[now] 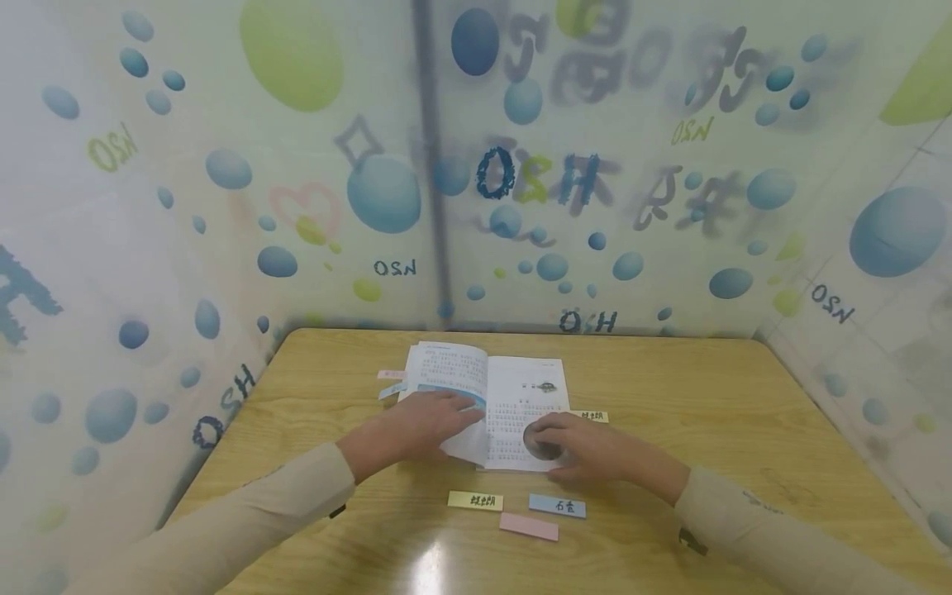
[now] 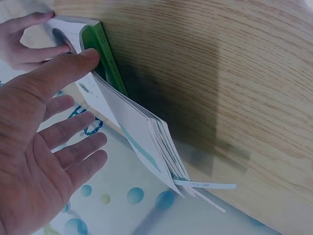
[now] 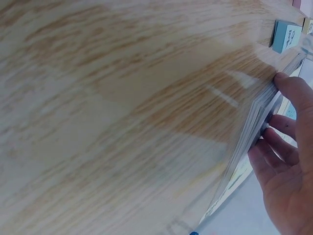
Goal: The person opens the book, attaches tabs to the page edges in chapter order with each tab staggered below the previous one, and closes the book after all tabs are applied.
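Note:
An open book (image 1: 521, 376) with printed pages lies on the wooden table. My left hand (image 1: 437, 420) lies across the lower part of its left page, fingers extended. In the left wrist view, that hand's thumb (image 2: 73, 66) overlaps the book's near edge, where a green cover (image 2: 105, 54) shows. Over the lower right page is my right hand (image 1: 591, 446), fingertips at a round dark grey shape (image 1: 537, 446) that they partly cover. The right wrist view shows its thumb (image 3: 293, 88) on the book's edge and the other fingers bent slightly against the page.
Nearer me lie a yellow sticky-note pad (image 1: 474, 501), a blue pad (image 1: 558, 506) and a pink pad (image 1: 529, 527). A yellow tab (image 1: 592, 416) juts from the book's right side; pink and blue tabs (image 1: 392, 390) stick out left. Patterned curtains (image 1: 476, 240) surround the table.

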Demonstrator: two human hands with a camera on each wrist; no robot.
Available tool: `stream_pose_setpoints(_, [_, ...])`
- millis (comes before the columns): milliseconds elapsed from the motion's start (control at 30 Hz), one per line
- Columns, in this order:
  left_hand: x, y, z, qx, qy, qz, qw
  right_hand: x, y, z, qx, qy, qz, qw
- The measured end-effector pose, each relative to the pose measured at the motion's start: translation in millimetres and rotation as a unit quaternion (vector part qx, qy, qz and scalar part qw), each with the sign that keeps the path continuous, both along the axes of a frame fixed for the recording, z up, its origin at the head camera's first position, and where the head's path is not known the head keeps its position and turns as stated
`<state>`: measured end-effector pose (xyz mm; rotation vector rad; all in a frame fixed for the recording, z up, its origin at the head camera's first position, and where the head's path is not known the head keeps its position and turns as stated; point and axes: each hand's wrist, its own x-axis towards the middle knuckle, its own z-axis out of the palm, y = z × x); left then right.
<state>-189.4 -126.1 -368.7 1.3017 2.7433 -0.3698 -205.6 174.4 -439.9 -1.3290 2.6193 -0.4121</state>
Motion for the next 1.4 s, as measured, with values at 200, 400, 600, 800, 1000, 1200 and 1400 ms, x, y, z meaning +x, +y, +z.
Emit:
stream_pose_setpoints(200, [-0.3, 1.0, 0.6, -0.001, -0.004, 0.006, 1.0, -0.4, 0.0, -0.4, 0.002, 0.001, 0.003, 1.0])
stream_pose_setpoints(400, [0.8, 2.8, 4.0, -0.003, -0.009, 0.01, 0.9999, -0.7, 0.2, -0.9, -0.002, 0.01, 0.009, 0.9999])
stream_pose_setpoints(600, [1.0, 3.6, 5.2, -0.005, -0.002, 0.003, 1.0, -0.2, 0.4, 0.0, -0.003, 0.007, 0.009, 0.9999])
stream_pose_setpoints(800, [-0.3, 4.8, 4.4, -0.021, 0.003, 0.001, 0.9998, -0.1, 0.7, -0.4, -0.003, 0.002, 0.004, 1.0])
stream_pose_setpoints(1000, [-0.8, 6.1, 5.3, -0.028, 0.013, -0.009, 0.9995, -0.5, 0.8, -1.6, -0.003, 0.006, 0.002, 1.0])
stream_pose_setpoints(1200, [-1.7, 8.4, 5.5, -0.031, 0.025, -0.014, 0.9991, -0.3, 0.9, -1.3, 0.002, 0.0, -0.007, 1.0])
stream_pose_setpoints(1400, [-1.5, 9.8, 6.7, -0.034, 0.027, -0.015, 0.9989, 0.2, 1.8, -1.6, -0.006, 0.004, -0.001, 1.0])
